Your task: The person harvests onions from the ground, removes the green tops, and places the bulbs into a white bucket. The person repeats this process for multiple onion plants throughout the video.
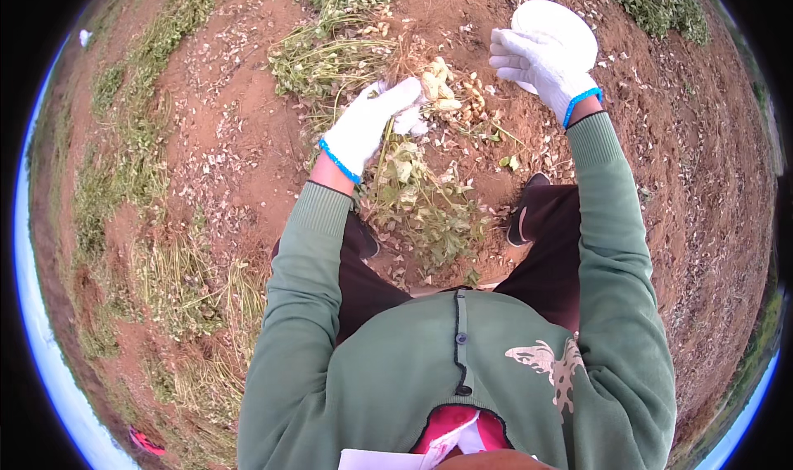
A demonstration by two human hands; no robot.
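My left hand (375, 120), in a white knit glove with a blue cuff, is closed around the stems of a peanut plant (415, 197). Pale peanut pods (437, 86) stick out just past its fingertips, and the leaves hang down between my feet. My right hand, gloved the same way (533, 64), is raised with fingers extended, in front of a white round container (567, 24); nothing shows in it. Whether it touches the container cannot be told. More small pods with roots (474, 98) lie between my hands.
Pulled peanut plants (334, 64) lie on reddish soil ahead, with pods at their roots. Rows of leafy plants (130, 141) run along the left side, and another green clump (657, 5) is at the upper right. My shoes (526, 210) stand on both sides of the held plant.
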